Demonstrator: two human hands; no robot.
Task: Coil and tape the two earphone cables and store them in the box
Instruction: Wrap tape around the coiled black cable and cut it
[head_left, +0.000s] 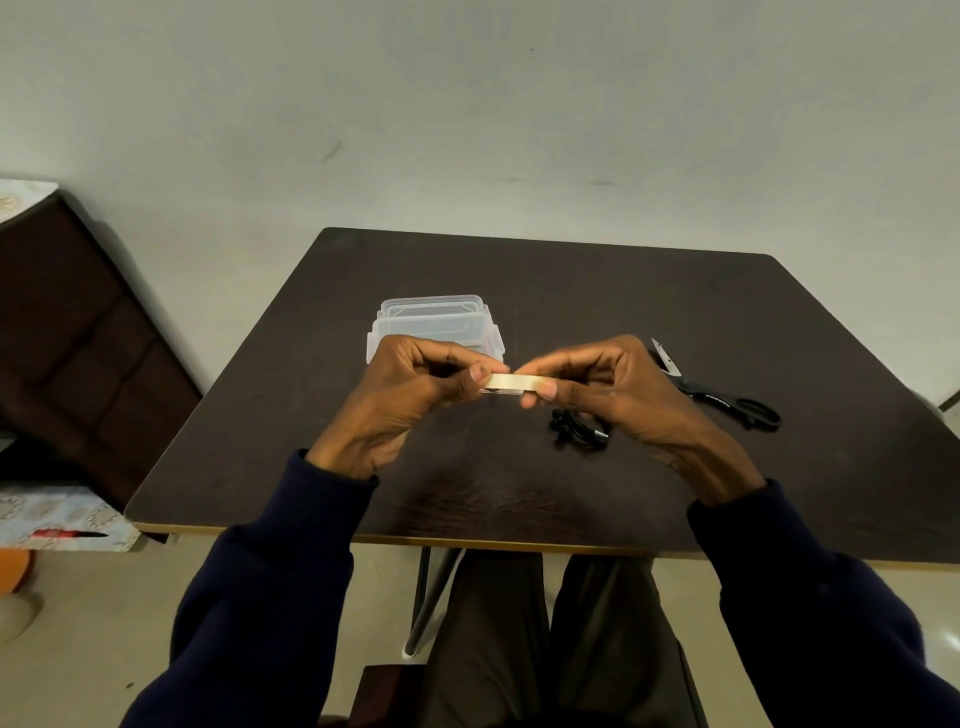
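Observation:
Both hands hold a small roll of cream tape (511, 383) edge-on above the middle of the dark table (649, 312). My left hand (415, 395) pinches its left end with thumb and fingers. My right hand (608, 389) pinches its right end. A coiled black earphone cable (576, 428) lies on the table just below my right hand, partly hidden by it. The clear plastic box (434, 317) with its lid on stands behind my left hand. I see only one earphone cable.
Black scissors (722, 392) lie on the table to the right of my right hand. A dark wooden cabinet (78, 338) stands left of the table. The wall is close behind the table's far edge.

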